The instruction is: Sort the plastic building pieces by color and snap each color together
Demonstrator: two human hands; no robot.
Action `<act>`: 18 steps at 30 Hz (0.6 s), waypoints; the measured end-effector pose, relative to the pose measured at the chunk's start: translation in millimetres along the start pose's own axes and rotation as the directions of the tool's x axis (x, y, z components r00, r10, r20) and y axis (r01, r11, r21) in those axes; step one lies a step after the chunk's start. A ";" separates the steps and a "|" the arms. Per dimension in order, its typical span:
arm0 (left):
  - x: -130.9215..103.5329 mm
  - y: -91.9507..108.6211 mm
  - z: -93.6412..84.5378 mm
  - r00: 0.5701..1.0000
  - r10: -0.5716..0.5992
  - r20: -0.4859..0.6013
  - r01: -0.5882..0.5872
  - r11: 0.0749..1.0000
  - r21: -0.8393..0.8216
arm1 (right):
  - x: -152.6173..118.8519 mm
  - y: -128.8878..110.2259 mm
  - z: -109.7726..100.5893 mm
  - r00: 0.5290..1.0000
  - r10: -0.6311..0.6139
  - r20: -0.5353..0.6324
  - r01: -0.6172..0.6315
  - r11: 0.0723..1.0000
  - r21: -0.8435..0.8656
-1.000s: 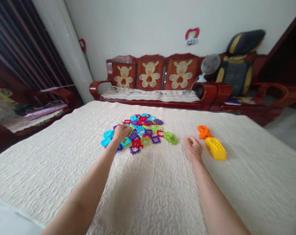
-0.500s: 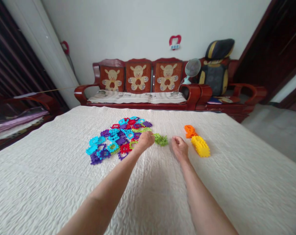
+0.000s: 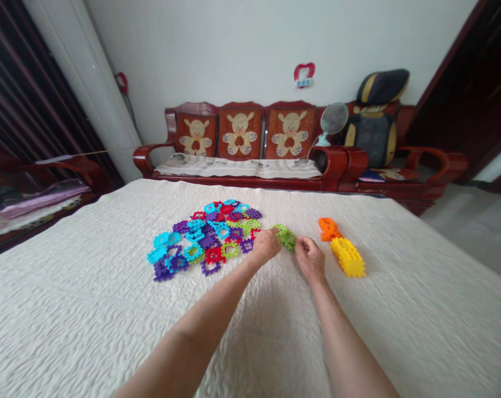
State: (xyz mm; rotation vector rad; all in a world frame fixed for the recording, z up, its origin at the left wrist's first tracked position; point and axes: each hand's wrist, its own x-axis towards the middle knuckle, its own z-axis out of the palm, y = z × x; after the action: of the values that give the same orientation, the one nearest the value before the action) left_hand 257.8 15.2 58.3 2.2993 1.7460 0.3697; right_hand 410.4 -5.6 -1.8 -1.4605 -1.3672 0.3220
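Note:
A small bunch of green notched-edge building tiles [image 3: 286, 237] is between my two hands, low over the bedspread. My left hand [image 3: 266, 247] is closed at the bunch's left side, its back partly hiding the fingertips. From the right, my right hand [image 3: 311, 257] pinches the edge of the same tiles with thumb and fingers. Left of my left hand spreads a heap of mixed tiles [image 3: 207, 237] in blue, purple, red and green. To the right of my right hand lie a row of yellow tiles [image 3: 348, 257] and a small group of orange tiles [image 3: 329, 229].
A pale quilted cover [image 3: 250, 342] spreads beneath everything. Beyond its far edge stands a wooden sofa [image 3: 333, 166] with bear cushions [image 3: 239, 132] and a small fan [image 3: 334, 118]. A massage seat pad [image 3: 372, 138] rests on the chair at right.
My left hand has moved right, away from the heap and up to the green tiles. My right hand has come against their right edge. The view has shifted slightly left.

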 end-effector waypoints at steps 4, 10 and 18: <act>17.1 -29.4 -18.8 0.979 -0.149 -0.136 0.146 0.989 -0.032 | -0.5 -0.2 1.2 1.000 0.013 0.006 -0.013 1.000 -0.018; 57.8 -90.4 -37.3 0.963 -0.220 -0.158 0.245 0.956 0.162 | -0.5 0.8 2.1 1.000 0.001 0.009 -0.001 1.000 -0.013; 90.9 -108.6 -31.5 0.979 -0.197 -0.050 0.203 0.960 0.195 | -0.6 2.0 3.4 1.000 -0.013 0.013 0.013 1.000 -0.024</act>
State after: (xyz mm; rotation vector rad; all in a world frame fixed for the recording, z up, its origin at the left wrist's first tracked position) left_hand 172.3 132.4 57.5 2.2248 2.0947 0.2006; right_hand 408.7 -4.0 -5.0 -1.4715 -1.3945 0.3079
